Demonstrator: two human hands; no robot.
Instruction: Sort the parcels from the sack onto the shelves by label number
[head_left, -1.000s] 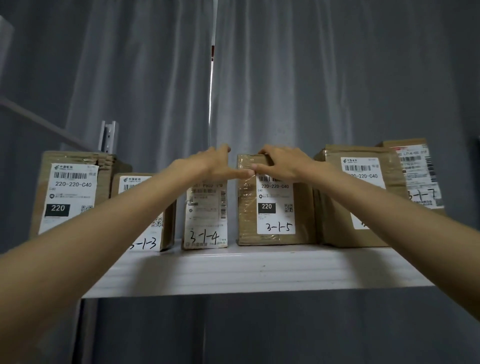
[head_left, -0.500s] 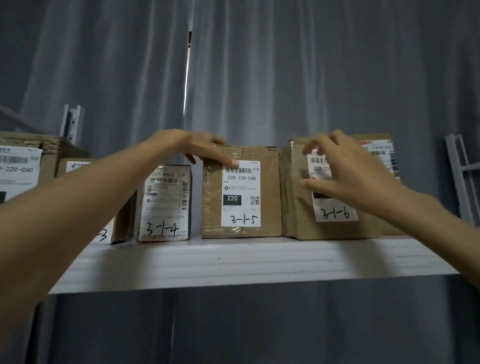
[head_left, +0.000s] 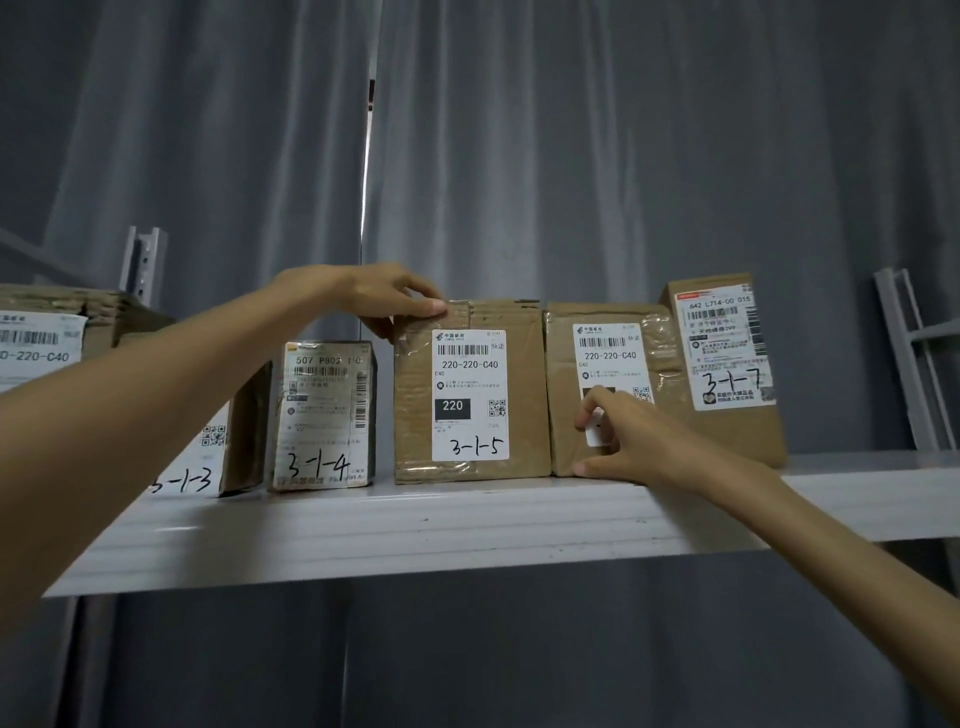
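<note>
A row of brown cardboard parcels stands upright on a white shelf (head_left: 467, 525). My left hand (head_left: 387, 296) grips the top left corner of the parcel marked 3-1-5 (head_left: 470, 395). My right hand (head_left: 623, 441) rests against the lower front of the parcel to its right (head_left: 613, 364), covering its handwritten number; fingers are spread on the cardboard and the thumb lies at the shelf line. Left of them stand the parcel 3-1-4 (head_left: 324, 415) and the parcel 3-1-3 (head_left: 208, 467), partly hidden by my left forearm. The parcel 3-1-7 (head_left: 727, 353) stands at the right, set further back.
A larger box (head_left: 41, 338) stands at the far left edge. Grey curtains (head_left: 571, 156) hang behind the shelf. Metal uprights rise at the back left (head_left: 143, 265) and at the right (head_left: 906, 358), where another shelf board begins.
My right hand has dropped from the upper label of the right-hand parcel to its lower front. My left hand stays on the top corner of 3-1-5. The view shifted slightly.
</note>
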